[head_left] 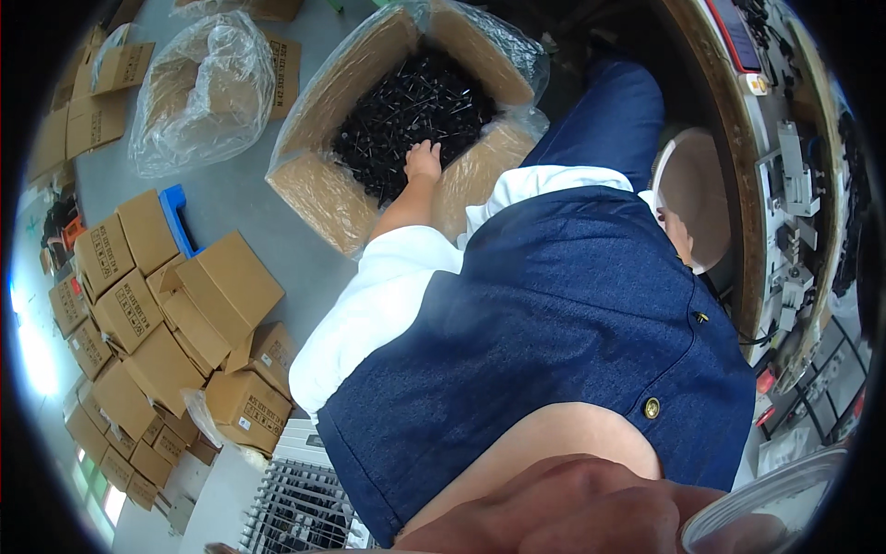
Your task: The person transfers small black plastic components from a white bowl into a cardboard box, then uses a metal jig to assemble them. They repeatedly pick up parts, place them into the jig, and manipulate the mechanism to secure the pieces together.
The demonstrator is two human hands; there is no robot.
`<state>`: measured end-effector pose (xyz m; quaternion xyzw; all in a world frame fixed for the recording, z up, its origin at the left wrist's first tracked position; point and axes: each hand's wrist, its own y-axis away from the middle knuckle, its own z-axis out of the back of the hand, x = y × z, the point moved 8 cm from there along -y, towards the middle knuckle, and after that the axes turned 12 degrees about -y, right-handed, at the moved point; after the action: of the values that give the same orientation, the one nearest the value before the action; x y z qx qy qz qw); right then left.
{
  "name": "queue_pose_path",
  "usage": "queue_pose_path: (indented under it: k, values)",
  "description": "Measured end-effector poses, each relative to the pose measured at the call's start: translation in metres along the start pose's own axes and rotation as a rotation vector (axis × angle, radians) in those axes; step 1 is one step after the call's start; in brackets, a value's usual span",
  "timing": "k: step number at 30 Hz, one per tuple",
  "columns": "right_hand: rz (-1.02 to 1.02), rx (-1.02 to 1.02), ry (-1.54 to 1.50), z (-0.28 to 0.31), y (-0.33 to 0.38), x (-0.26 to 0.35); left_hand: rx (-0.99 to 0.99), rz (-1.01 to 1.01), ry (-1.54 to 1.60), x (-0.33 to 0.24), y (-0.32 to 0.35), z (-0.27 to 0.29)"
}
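1. The room had a grey floor (305, 295). Brown cartons (138, 314) were stacked on the person's left, several with raised flaps, and a blue plastic item (178, 217) stood just beside them.
2. Farther forward on that side, a clear plastic bag (205, 92) hung over an open carton.
3. On the right, a tabletop with a worn brown edge (736, 120) carried metal fixtures (796, 171) and a flat red-edged device (734, 37).
4. A large open carton (314, 194) stood in front of the person, its flaps folded outward and covered with clear plastic.
5. Small black parts (420, 97), many with thin shiny stems, lay in a loose heap inside that large carton.
6. The left hand (424, 162) reached over the near flap and touched the heap, fingers slightly parted. Whether it gripped any part could not be told.
7. The right hand (677, 235) was at the near side of a round, pale tub (701, 198), below the tabletop edge. It was partly hidden, so its grip could not be determined.
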<state>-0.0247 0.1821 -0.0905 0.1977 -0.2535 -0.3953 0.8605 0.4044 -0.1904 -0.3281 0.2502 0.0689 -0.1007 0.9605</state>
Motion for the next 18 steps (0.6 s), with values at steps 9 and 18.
queue_pose_path:
  k: [9,18]
  values:
    - [0.351,-0.06,0.128,0.063,0.034,0.052,-0.225,0.198,0.682,0.022,0.021,0.048]
    - [0.818,-0.071,-0.748,0.135,0.037,0.264,0.005,-0.56,1.135,-0.227,0.172,0.242]
